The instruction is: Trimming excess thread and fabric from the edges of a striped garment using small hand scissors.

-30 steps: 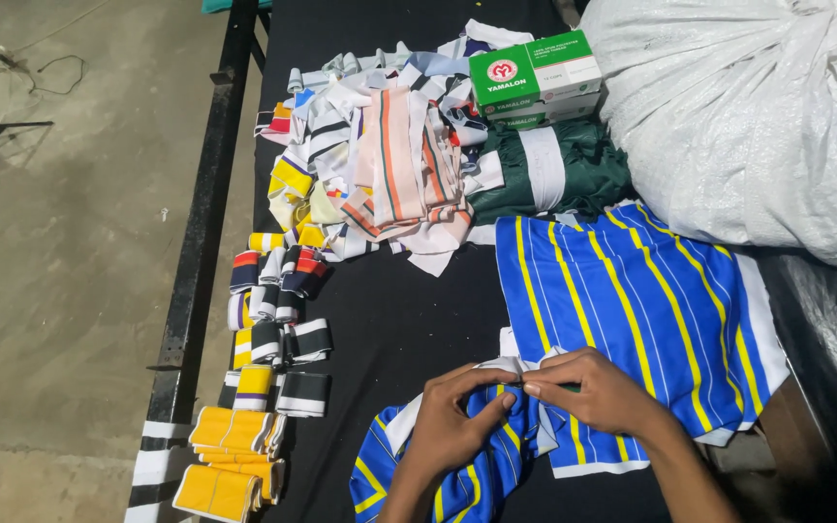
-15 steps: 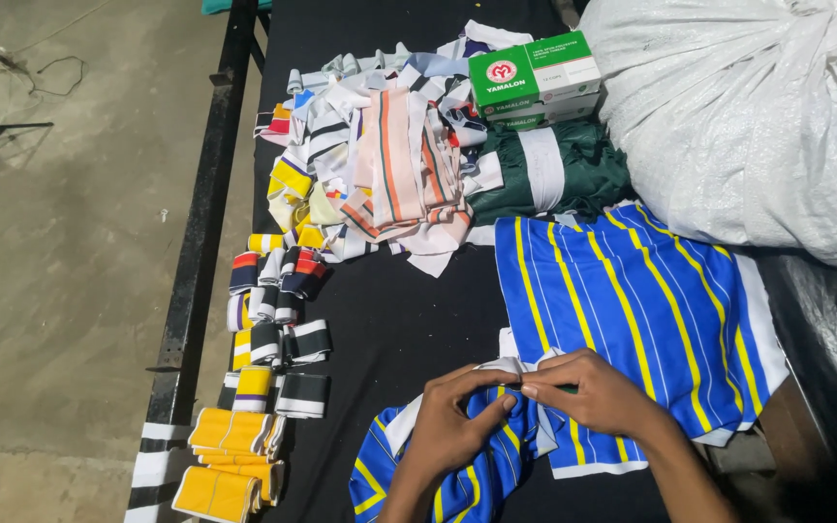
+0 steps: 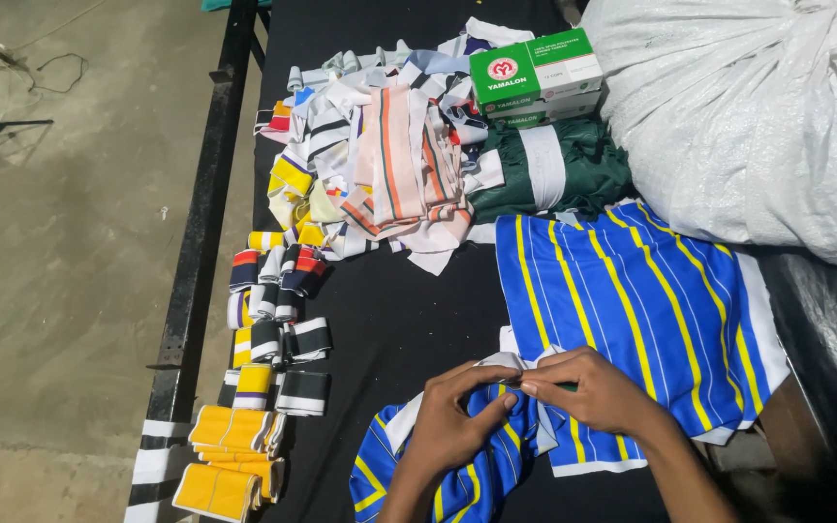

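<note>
My left hand (image 3: 452, 416) and my right hand (image 3: 588, 387) meet at the near middle of a black table (image 3: 409, 320). Both pinch a white-edged fold of a blue cloth piece with yellow and white stripes (image 3: 467, 475). The fingertips touch at the fold. Under and behind my right hand lies a stack of the same blue striped cloth (image 3: 632, 310), spread flat.
A heap of mixed striped fabric strips (image 3: 380, 165) lies at the far middle. Folded strip bundles (image 3: 263, 320) run down the left edge, yellow ones (image 3: 230, 455) nearest. A green and white box (image 3: 535, 73) rests on dark green cloth (image 3: 554, 174). A big white sack (image 3: 758, 107) fills the right.
Both hands stay on the same fold; the fingers have shifted only slightly.
</note>
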